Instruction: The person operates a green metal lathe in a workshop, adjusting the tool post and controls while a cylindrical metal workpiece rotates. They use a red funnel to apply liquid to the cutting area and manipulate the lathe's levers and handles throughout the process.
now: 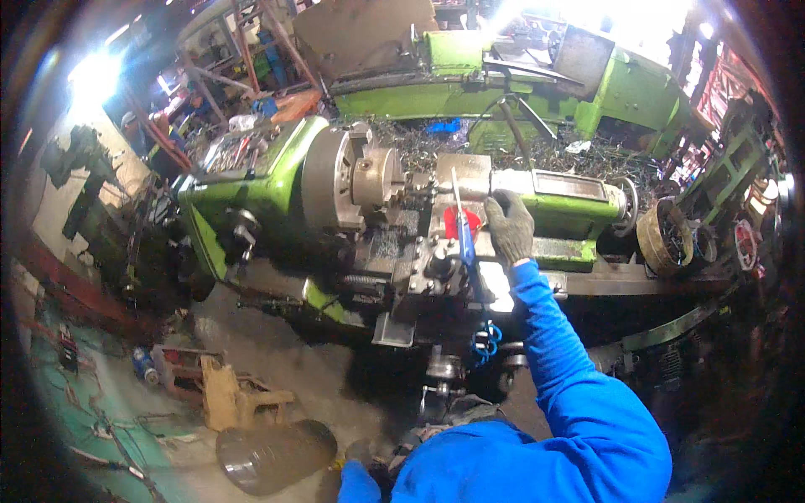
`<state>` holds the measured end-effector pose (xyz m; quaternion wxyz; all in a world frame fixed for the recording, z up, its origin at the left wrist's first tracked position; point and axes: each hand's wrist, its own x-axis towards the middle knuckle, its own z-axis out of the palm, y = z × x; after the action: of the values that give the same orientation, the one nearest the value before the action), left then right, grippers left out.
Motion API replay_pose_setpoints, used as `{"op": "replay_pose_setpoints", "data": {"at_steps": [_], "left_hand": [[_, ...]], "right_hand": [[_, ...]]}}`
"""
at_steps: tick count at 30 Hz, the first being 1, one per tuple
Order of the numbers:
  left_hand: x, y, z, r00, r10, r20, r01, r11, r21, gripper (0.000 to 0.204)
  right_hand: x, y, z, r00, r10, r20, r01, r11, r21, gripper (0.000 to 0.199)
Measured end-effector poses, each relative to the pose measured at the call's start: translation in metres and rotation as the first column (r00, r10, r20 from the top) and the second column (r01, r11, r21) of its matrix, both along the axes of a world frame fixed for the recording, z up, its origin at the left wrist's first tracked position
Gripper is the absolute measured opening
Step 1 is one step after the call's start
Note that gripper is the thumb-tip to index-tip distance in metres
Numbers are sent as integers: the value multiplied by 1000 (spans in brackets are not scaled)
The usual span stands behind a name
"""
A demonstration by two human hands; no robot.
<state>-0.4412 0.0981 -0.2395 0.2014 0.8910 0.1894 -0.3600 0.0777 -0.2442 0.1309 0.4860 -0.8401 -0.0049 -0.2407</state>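
My right hand point(510, 225), in a grey work glove, is at the near side of the green lathe tailstock point(558, 210). Its fingers bend forward against the pale front end of the tailstock, and what they close on is hidden. Just left of it a blue air blow gun point(466, 245) with a long thin nozzle lies over the carriage, beside a red cup point(453, 225). Farther left, the chuck point(331, 178) carries a round metal workpiece point(379, 176). My left hand point(359, 453), also gloved, hangs low near my body by a metal cylinder point(277, 457); its fingers do not show clearly.
The green headstock point(251, 197) stands left, with tools on top. Metal chips point(402, 138) heap behind the lathe, before another green machine point(520, 101). A round bin point(665, 239) is by the tailstock handwheel point(627, 205). A wooden block point(222, 394) lies on the floor.
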Motion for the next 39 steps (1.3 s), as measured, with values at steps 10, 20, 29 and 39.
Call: {"op": "replay_pose_setpoints", "data": {"at_steps": [10,20,29,39], "left_hand": [[10,-15,-12,985,-171,-34,170,985,-30,41],[34,-14,10,954,-292,-66,291,956,-20,40],[68,-26,29,935,-345,-86,344,939,-24,39],[66,-32,51,928,-351,-123,350,936,-34,38]], "right_hand": [[-39,28,8,942,-171,-290,-22,829,-559,32],[-7,20,-24,848,-224,-481,-65,856,-513,35],[10,15,-34,790,-195,-581,-167,844,-510,38],[11,17,-35,807,-191,-558,-152,847,-510,38]]}}
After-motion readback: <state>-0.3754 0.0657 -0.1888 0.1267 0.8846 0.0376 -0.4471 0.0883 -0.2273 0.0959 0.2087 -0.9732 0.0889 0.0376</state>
